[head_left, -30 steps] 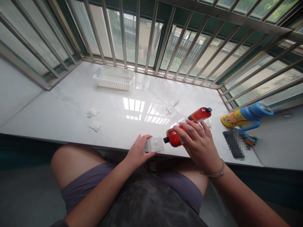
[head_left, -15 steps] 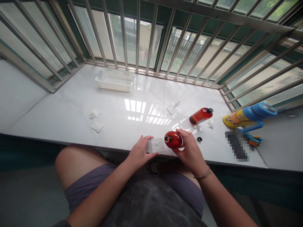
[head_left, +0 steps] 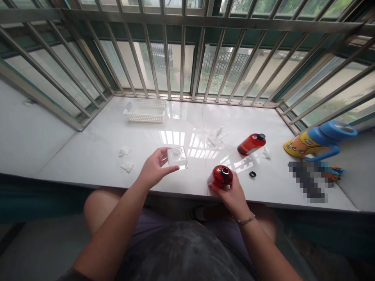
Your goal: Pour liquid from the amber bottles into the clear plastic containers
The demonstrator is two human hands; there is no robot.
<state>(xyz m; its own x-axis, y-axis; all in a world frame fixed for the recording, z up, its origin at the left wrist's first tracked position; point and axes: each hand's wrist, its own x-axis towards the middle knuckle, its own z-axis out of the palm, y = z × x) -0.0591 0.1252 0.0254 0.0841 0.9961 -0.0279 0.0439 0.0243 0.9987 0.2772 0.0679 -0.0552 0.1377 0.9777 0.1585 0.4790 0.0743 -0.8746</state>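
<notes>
A small clear square glass bottle [head_left: 177, 157] with a round opening on top is gripped by my left hand [head_left: 155, 166], thumb on the near side and fingers behind. My right hand [head_left: 233, 191] wraps round an uncapped red-brown bottle [head_left: 222, 176], which looks upright by the counter's front edge. Its dark open mouth faces up. To the right of that hand a small black cap [head_left: 252, 175] lies on the counter. Farther back stands a second red-brown bottle [head_left: 251, 144] with its black cap on.
A white perforated basket [head_left: 145, 113] sits at the back left. Crumpled tissues [head_left: 127, 166] lie at left. A clear pump-like piece [head_left: 217, 136] rests near the middle. At right are a blue and yellow flask [head_left: 319, 138] and a blurred dark object [head_left: 307, 181]. Metal bars [head_left: 183, 58] line the window.
My left hand has moved the glass bottle up and left, away from the red-brown bottle. My right hand has brought that bottle from a tilt to upright. The view has shifted slightly.
</notes>
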